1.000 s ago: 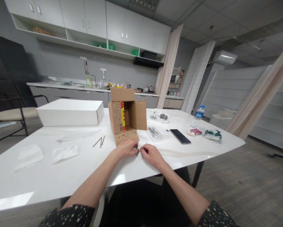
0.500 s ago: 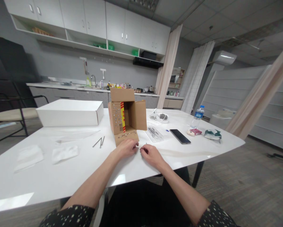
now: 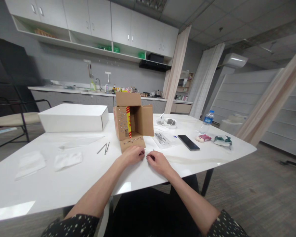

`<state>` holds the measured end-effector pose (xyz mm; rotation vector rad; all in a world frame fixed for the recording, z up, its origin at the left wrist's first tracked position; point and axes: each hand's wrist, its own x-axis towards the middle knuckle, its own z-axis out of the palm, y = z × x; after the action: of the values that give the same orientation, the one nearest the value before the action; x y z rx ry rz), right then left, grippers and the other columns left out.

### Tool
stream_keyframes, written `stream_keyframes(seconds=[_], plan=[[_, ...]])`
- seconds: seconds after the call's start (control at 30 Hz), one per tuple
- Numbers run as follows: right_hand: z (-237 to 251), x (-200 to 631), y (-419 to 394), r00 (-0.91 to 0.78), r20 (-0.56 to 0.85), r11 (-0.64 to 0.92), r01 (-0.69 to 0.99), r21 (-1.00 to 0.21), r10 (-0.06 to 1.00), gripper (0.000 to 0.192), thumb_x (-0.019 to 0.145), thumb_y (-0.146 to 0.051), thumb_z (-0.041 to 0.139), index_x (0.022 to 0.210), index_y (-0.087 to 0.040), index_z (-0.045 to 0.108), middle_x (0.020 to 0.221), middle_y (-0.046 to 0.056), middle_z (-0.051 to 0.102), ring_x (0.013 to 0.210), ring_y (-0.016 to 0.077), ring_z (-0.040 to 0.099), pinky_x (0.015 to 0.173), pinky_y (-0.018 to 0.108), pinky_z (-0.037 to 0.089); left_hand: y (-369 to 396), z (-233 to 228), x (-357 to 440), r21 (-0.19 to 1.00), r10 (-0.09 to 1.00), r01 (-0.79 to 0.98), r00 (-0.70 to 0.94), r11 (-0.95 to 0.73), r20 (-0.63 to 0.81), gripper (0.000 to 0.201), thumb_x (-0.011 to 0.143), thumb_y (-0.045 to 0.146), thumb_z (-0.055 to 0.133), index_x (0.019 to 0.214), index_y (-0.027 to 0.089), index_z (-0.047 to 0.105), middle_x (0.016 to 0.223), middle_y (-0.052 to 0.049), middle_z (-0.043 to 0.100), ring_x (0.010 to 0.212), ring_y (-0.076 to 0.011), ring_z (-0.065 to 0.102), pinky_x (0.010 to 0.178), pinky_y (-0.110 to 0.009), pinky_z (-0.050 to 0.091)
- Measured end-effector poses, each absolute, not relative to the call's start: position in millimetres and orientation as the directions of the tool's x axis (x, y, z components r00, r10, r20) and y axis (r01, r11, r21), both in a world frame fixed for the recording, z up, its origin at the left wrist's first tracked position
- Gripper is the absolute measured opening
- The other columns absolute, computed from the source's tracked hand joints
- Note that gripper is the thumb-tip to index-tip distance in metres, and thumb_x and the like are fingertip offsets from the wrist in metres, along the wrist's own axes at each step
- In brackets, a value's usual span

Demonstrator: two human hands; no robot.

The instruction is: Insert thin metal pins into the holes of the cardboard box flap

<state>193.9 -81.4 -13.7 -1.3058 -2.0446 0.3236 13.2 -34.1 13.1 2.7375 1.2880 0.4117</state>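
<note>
My left hand [image 3: 133,154] rests on the white table [image 3: 64,184], its curled fingertips just in front of the lower flap of an open cardboard box [image 3: 133,123]. Its fingers are pinched on a tiny shiny piece too small to identify. My right hand [image 3: 158,161] lies beside it, a small gap apart, pinching a thin metal pin [image 3: 153,151] that sticks up above the fingers. The box stands on its side, and rows of small shiny studs dot its left flap and lower flap [image 3: 133,142].
A closed white box [image 3: 73,117] sits at the back left. Two thin metal rods [image 3: 103,148] and folded white cloths [image 3: 67,159] lie to the left. To the right are a clear tool packet [image 3: 162,138], a phone [image 3: 188,142], a water bottle [image 3: 207,121] and small packets. A chair [image 3: 12,118] stands at the far left.
My two hands, touching fingertip to fingertip a second ago, have drawn slightly apart. My left hand has edged up toward the box flap.
</note>
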Motion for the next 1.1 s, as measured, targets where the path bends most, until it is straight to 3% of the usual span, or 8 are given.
stream_keyframes(seconds=[0.3,0.87,1.1], plan=[[-12.1,194.1,-81.8,-0.263,0.406,0.462,0.706,-0.537,0.875,0.016,0.085,-0.016,0.053,0.079,-0.018,0.068,0.076,0.003,0.067,0.069,0.0147,0.056,0.067,0.024,0.04,-33.4,14.0,13.6,0.197,0.792,0.768,0.581,-0.61,0.185,0.023,0.085,0.021,0.045,0.088,0.019,0.068,0.096,-0.008,0.071,0.091,-0.0224,0.066,0.078,-0.029,0.048],[-11.8,192.5,-83.9,-0.259,0.387,0.437,0.749,-0.499,0.885,0.016,0.085,-0.016,0.054,0.082,-0.017,0.07,0.077,0.004,0.066,0.07,0.0149,0.056,0.068,0.025,0.04,-32.9,8.9,11.8,0.231,0.794,0.76,0.575,-0.607,0.195,0.019,0.084,0.025,0.049,0.085,0.02,0.067,0.087,-0.006,0.071,0.081,-0.0198,0.065,0.07,-0.027,0.046],[-13.1,193.5,-83.9,-0.264,0.395,0.446,0.746,-0.495,0.88,0.016,0.086,-0.016,0.054,0.083,-0.017,0.07,0.077,0.003,0.065,0.071,0.0149,0.056,0.068,0.025,0.039,-32.8,10.1,13.0,0.235,0.799,0.764,0.577,-0.601,0.166,0.02,0.085,0.023,0.047,0.086,0.019,0.067,0.09,-0.007,0.071,0.085,-0.0211,0.065,0.073,-0.028,0.046]])
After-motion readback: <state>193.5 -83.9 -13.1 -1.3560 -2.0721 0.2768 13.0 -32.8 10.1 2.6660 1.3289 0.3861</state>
